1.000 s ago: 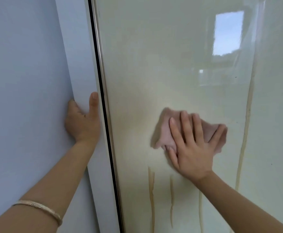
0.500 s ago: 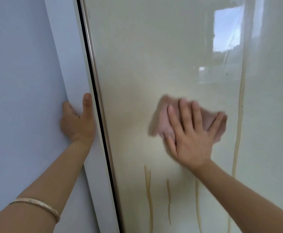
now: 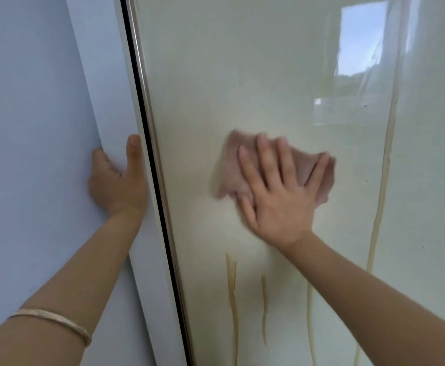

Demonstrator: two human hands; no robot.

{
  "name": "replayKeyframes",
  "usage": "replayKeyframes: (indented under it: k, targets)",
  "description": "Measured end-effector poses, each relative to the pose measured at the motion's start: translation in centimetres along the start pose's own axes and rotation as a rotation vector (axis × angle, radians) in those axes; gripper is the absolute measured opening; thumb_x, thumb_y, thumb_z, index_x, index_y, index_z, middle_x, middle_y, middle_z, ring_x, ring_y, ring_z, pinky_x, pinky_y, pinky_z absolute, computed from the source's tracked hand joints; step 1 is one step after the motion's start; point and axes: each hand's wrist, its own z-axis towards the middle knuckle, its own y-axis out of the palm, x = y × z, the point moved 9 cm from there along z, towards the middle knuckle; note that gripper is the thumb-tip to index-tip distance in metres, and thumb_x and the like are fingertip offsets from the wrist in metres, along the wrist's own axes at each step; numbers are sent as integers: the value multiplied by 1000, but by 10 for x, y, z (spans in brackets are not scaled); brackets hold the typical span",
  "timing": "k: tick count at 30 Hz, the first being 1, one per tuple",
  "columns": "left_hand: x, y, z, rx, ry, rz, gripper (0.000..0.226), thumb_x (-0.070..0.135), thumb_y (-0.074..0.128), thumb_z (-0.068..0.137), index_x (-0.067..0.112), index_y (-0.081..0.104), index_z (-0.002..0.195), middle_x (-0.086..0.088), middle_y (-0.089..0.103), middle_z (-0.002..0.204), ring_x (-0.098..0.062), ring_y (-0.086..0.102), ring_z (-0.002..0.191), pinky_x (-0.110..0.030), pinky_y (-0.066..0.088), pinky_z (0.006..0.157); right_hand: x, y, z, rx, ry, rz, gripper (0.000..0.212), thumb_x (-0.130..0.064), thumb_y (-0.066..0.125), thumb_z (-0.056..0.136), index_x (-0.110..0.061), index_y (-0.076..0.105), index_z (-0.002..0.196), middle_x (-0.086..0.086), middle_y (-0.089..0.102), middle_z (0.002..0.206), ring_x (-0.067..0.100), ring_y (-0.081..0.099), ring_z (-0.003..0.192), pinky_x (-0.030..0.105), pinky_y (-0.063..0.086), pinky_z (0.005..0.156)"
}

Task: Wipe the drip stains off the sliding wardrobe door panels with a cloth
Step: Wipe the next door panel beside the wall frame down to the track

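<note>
A bracelet [image 3: 54,322] circles the left forearm. Brown drips [image 3: 233,299] run down the door [image 3: 216,75] below the right hand [image 3: 276,196], and a longer one lies to its right. That hand, fingers straight and spread, presses a pink cloth [image 3: 232,170] flat on the door. The left hand [image 3: 118,180] clasps the frame [image 3: 105,114] edge, thumb on its face, fingers curled behind, well apart from the right.

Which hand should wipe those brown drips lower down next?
The right hand. It already presses the pink cloth flat on the door panel, just above the drip stains. The left hand grips the side frame.
</note>
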Motion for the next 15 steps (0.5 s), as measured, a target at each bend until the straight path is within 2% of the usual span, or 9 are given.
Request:
replayKeyframes:
  k: [2, 5, 9, 13, 15]
  targets:
    - [0, 1, -1, -7, 0, 4, 63, 73, 42, 75, 10, 43, 84, 15, 39, 63, -10, 34, 50, -22, 24, 59, -28, 5, -40, -84, -161, 20, 59, -48, 36, 95, -23, 34, 148, 4, 25, 155, 26, 14, 145, 72, -1, 107]
    - [0, -1, 1, 2, 10, 2, 57, 69, 44, 79, 12, 42, 84, 16, 40, 65, -4, 38, 63, -22, 24, 59, -40, 5, -51, -117, -292, 21, 61, -47, 40, 91, -24, 37, 147, 2, 27, 156, 25, 19, 145, 71, -4, 108]
    - [-4, 0, 1, 9, 8, 12, 46, 60, 50, 87, 15, 40, 83, 6, 51, 78, -8, 42, 68, -22, 28, 63, -34, -1, 3, -24, -168, 104, 57, -46, 43, 92, -22, 46, 144, 5, 35, 153, 25, 26, 141, 70, 0, 107]
    - [-5, 2, 2, -15, 5, 33, 45, 60, 50, 86, 23, 31, 68, 15, 43, 67, -8, 39, 59, -22, 28, 61, -39, 2, 17, 13, -94, 96, 58, -45, 43, 92, -20, 45, 145, 8, 39, 152, 27, 25, 141, 71, 4, 106]
    - [-7, 1, 0, -35, 20, 21, 41, 62, 50, 85, 24, 38, 74, 16, 44, 70, -11, 45, 69, -25, 31, 64, -39, 1, 13, 46, -106, 65, 57, -46, 43, 93, -20, 45, 145, 8, 38, 152, 28, 27, 141, 70, 4, 106]
